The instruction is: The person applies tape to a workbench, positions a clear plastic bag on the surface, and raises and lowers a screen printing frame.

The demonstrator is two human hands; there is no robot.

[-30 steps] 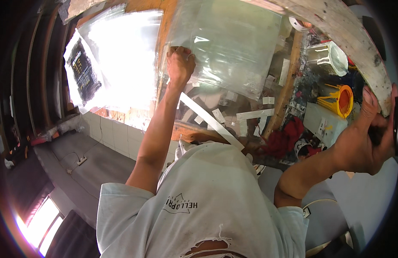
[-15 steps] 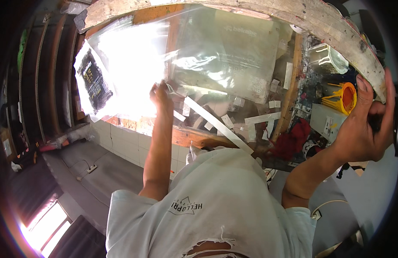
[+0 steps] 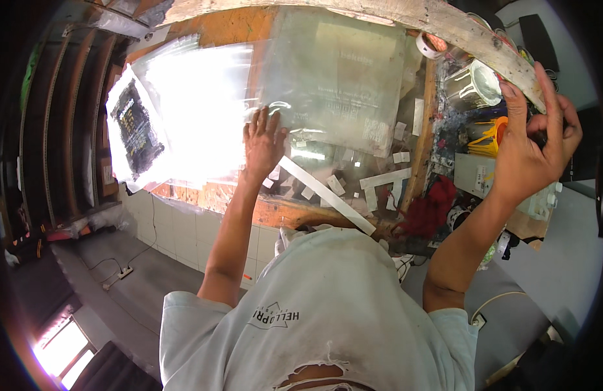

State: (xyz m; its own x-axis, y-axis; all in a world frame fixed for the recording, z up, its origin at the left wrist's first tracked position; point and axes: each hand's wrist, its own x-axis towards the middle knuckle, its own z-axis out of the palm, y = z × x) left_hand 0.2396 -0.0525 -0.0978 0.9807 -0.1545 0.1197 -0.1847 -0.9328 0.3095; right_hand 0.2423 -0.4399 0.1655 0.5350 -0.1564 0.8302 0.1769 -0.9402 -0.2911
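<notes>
My left hand (image 3: 265, 144) lies palm down with its fingers spread at the right edge of some clear plastic sheets (image 3: 217, 111). Strong glare whitens much of those sheets. At their left is a white piece with a dark printed patch (image 3: 140, 130). At the upper right, the thumb and fingers of my right hand (image 3: 535, 153) straddle the end of a worn, pale wooden beam (image 3: 438, 23), which arches over the table's far side. Below the beam, a pale translucent panel with faint print (image 3: 360, 85) rests on the tabletop.
White tape strips (image 3: 327, 195) and small pieces are stuck about the near tabletop. To the right are a tape roll (image 3: 432, 45), a paint-streaked clear tub (image 3: 474, 85), a yellow-streaked container (image 3: 489, 135) and a red cloth (image 3: 432, 207). Dark shelves (image 3: 54, 130) stand at the left.
My left hand has gone from closed fingers at the plastic to spread fingers lying flat, slightly to the right. The plastic looks flatter. My right hand and the beam end have shifted left and away.
</notes>
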